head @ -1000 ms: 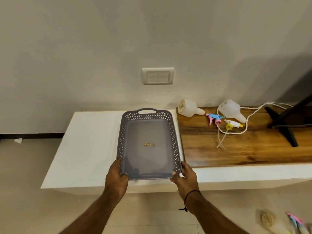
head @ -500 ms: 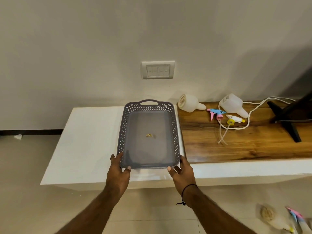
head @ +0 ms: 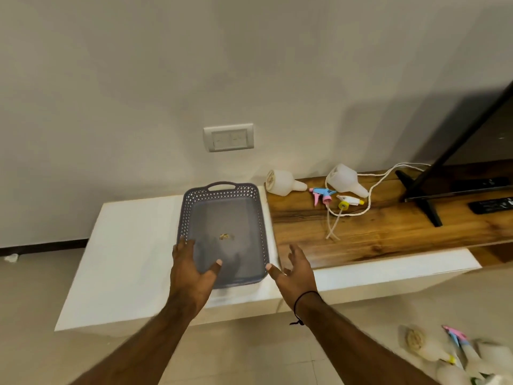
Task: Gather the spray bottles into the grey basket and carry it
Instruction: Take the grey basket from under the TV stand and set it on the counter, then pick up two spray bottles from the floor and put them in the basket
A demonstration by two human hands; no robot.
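nearest us, at the lower right corner on the tiled floor [head: 249, 354], we see a blurred heap of spray bottles [head: 455, 354], white with pink, blue and yellow tops; we cannot count them.

our 2 forearms reach forward over the floor. our left hand [head: 191, 269] lies over the near left corner of the grey basket [head: 222, 195], fingers spread and straight, thumb out across the basket floor, gripping nothing. our right hand [head: 297, 269] hovers just beside the basket's near right corner, fingers apart and loosely bent, holding nothing; whether its thumb touches the rim we cannot tell. a black cord [head: 301, 308] circles that wrist.

the basket sits flat on the white counter [head: 133, 245], long side running away from us, with 1 small yellowish scrap [head: 224, 237] on its floor.

to the right, on the wooden top [head: 388, 232], 2 white bottles lie on their sides with their heads off: 1 bottle [head: 283, 182] near the basket's far corner, another bottle [head: 345, 180] further right. between them lies a pink and blue spray head [head: 322, 194], a yellow and white spray head [head: 348, 202] beside it, and a white cable [head: 369, 201] looping round them.

further right stands a black stand [head: 424, 195]. on the wall is a switch plate [head: 228, 137].
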